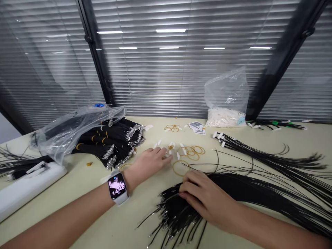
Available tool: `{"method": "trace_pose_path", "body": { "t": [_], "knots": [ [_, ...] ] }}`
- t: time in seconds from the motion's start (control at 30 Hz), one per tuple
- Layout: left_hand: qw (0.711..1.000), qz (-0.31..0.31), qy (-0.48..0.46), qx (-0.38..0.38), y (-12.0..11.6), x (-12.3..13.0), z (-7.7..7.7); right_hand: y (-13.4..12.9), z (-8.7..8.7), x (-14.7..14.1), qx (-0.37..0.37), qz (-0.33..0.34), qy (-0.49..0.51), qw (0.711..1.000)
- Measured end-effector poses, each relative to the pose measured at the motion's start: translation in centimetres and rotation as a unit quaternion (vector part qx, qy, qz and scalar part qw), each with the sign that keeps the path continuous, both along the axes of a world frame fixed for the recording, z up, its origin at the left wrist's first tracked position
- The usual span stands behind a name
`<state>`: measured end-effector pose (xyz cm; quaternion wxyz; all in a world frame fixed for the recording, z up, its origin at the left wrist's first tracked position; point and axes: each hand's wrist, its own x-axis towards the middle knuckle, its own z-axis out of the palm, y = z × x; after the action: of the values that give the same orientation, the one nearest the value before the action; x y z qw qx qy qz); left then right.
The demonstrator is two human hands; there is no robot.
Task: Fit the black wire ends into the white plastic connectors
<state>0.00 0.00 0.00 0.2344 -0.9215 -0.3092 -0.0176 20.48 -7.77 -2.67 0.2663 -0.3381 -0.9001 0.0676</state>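
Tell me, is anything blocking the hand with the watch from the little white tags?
No, nothing visible stands in the way. The left hand lies open on the table, right beside the small white tags. The rubber bands lie farther along, past the tags, not between them and the hand.

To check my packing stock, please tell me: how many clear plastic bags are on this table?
2. One crumpled bag lies over the bundled black cables at left; one upright bag stands at the back, holding white pieces. Others could be hidden under the cables.
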Motion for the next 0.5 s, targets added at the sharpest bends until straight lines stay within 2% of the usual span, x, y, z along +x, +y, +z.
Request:
{"method": "trace_pose_path", "body": {
  "t": [0.1,0.17,0.23,0.33,0.4,0.5],
  "knots": [
    [0.999,0.008,-0.023,-0.032,0.2,-0.1,0.0,0.5,0.2,0.4,0.036,-0.075,-0.007,0.996],
    [0.997,0.014,-0.048,-0.056,0.4,-0.2,0.0,0.7,0.6,0.9,0.051,-0.096,0.008,0.994],
    [0.993,0.017,-0.083,-0.083,0.5,-0.4,0.0,0.7,1.2,1.2,0.026,-0.042,0.021,0.999],
    [0.979,0.027,-0.154,-0.132,0.5,-0.7,0.1,0.4,2.0,1.2,-0.068,0.059,0.005,0.996],
    [0.961,0.039,-0.214,-0.171,0.1,-0.7,0.3,0.2,2.1,1.0,-0.108,0.069,-0.004,0.992],
    [0.919,0.052,-0.306,-0.242,-1.1,-0.7,1.0,0.1,1.8,0.7,-0.114,0.052,0.002,0.992]
  ]
}}
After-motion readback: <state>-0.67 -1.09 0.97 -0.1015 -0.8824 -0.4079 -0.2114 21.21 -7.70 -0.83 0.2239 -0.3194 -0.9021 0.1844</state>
